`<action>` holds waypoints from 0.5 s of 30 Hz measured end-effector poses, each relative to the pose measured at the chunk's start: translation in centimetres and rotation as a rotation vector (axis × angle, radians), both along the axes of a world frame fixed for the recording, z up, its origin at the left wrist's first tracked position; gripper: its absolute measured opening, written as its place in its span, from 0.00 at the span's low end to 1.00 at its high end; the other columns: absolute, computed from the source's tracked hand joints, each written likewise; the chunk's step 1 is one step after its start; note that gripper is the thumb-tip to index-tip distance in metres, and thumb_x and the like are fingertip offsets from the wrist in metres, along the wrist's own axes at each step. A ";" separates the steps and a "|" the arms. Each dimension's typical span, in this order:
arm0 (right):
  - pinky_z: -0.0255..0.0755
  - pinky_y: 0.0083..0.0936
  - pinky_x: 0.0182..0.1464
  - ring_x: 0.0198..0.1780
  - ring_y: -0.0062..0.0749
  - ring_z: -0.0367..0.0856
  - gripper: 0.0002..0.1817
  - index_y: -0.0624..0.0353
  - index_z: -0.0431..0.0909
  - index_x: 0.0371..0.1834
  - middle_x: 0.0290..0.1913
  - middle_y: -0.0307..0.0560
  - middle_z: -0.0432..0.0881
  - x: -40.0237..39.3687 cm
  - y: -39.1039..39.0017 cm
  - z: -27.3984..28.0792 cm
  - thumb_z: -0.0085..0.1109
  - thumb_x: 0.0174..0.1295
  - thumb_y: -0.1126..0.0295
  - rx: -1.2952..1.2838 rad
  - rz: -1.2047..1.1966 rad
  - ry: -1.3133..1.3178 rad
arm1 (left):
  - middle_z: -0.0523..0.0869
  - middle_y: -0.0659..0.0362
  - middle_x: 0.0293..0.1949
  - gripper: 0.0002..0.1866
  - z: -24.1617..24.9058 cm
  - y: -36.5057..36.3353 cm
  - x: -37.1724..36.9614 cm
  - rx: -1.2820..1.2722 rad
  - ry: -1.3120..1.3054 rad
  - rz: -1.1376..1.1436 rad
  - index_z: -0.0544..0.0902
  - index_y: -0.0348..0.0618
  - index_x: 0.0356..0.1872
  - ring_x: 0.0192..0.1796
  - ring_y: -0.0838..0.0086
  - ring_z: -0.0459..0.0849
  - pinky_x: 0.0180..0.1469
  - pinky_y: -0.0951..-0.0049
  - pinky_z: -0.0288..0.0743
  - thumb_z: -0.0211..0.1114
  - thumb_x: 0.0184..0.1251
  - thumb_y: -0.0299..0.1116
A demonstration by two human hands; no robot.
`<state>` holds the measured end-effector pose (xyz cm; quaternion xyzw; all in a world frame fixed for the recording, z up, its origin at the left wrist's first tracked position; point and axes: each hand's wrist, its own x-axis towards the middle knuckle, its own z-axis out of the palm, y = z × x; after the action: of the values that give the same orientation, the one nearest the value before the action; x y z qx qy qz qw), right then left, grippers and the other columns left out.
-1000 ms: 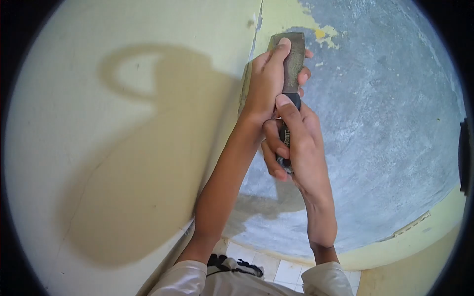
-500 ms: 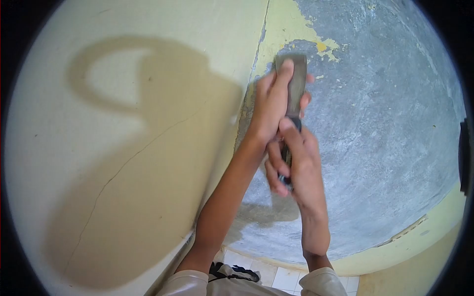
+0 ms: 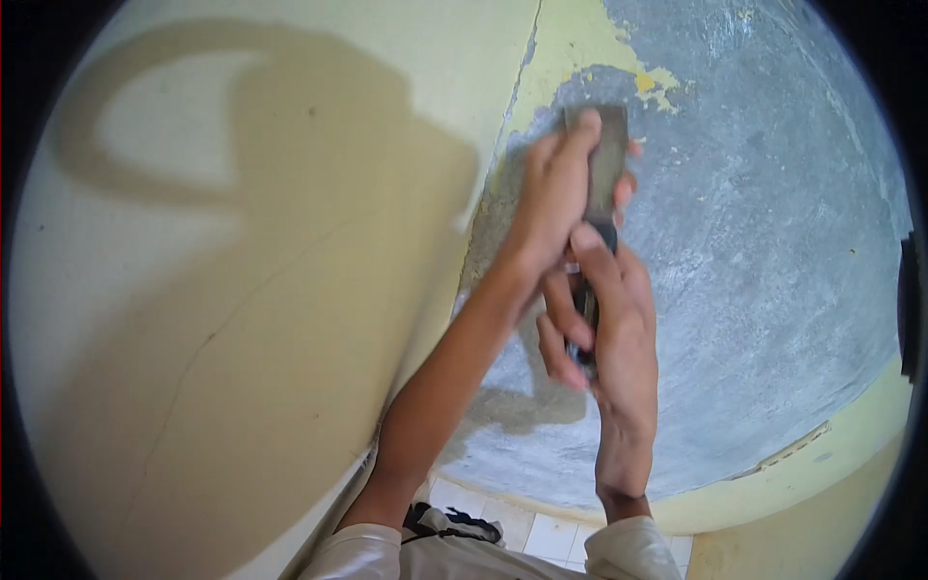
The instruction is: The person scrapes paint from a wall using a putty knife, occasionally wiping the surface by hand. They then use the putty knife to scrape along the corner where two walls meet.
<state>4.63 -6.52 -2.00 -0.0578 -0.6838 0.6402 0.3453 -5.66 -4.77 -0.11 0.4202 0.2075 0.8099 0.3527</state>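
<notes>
Both hands are on one scraper (image 3: 608, 176), which has a flat metal blade and a dark handle. My right hand (image 3: 623, 300) is closed around the handle, its thumb lying along the neck. Higher up, my left hand (image 3: 556, 198) grips the blade, with the thumb pressed on its face and fingertips showing at the far edge. The blade's upper end overlaps the grey bared wall (image 3: 754, 251), just below a ragged patch of yellow paint (image 3: 570, 53).
A cream wall (image 3: 319, 387) with a thin crack fills the left side and carries a large shadow. White floor tiles (image 3: 553, 536) show at the bottom beside a dark and pale bundle (image 3: 454, 525). At the right edge is a black object (image 3: 909, 309).
Both hands and the scraper have shifted to the right in view, still in the same grip. The shadow on the left wall has grown and moved left.
</notes>
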 end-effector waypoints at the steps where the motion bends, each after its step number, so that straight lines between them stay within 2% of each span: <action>1: 0.48 0.19 0.06 0.04 0.21 0.56 0.15 0.58 0.64 0.32 0.10 0.34 0.58 0.0 0.4 -0.5 0.43 0.73 0.59 0.042 -0.029 -0.003 | 0.71 0.65 0.19 0.19 0.0 0.1 0.4 -0.019 -0.029 0.050 0.77 0.39 0.44 0.21 0.81 0.65 0.23 0.79 0.63 0.48 0.76 0.46; 3: 0.48 0.19 0.06 0.04 0.21 0.56 0.15 0.57 0.64 0.31 0.11 0.34 0.58 0.1 0.6 0.1 0.43 0.73 0.60 0.068 -0.068 -0.010 | 0.71 0.64 0.19 0.19 1.4 0.6 -1.0 0.037 -0.002 0.061 0.77 0.39 0.44 0.21 0.81 0.64 0.23 0.79 0.63 0.48 0.76 0.46; 5: 0.48 0.19 0.06 0.04 0.20 0.56 0.16 0.57 0.64 0.30 0.11 0.34 0.58 -0.6 0.2 2.8 0.43 0.73 0.59 0.009 0.034 -0.028 | 0.73 0.63 0.21 0.20 2.3 0.5 -1.7 0.113 0.026 0.067 0.77 0.38 0.44 0.20 0.80 0.65 0.21 0.78 0.63 0.47 0.76 0.47; 8: 0.48 0.19 0.06 0.04 0.20 0.56 0.16 0.57 0.63 0.29 0.11 0.34 0.58 0.0 -0.4 1.3 0.43 0.74 0.59 0.024 -0.057 -0.028 | 0.73 0.63 0.22 0.20 0.9 0.7 -1.3 0.016 0.022 0.013 0.77 0.39 0.43 0.21 0.81 0.67 0.21 0.78 0.63 0.47 0.76 0.47; 15: 0.49 0.20 0.07 0.04 0.20 0.56 0.17 0.58 0.63 0.28 0.10 0.34 0.58 -0.3 -0.3 2.0 0.41 0.74 0.60 -0.006 -0.025 -0.056 | 0.71 0.63 0.20 0.19 1.4 0.6 -0.9 0.061 -0.018 -0.013 0.77 0.39 0.43 0.21 0.82 0.67 0.22 0.78 0.63 0.49 0.76 0.47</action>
<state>4.36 -6.81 -0.04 -0.0851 -0.6905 0.6359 0.3341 -6.60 -4.12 1.29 0.4249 0.1767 0.8173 0.3468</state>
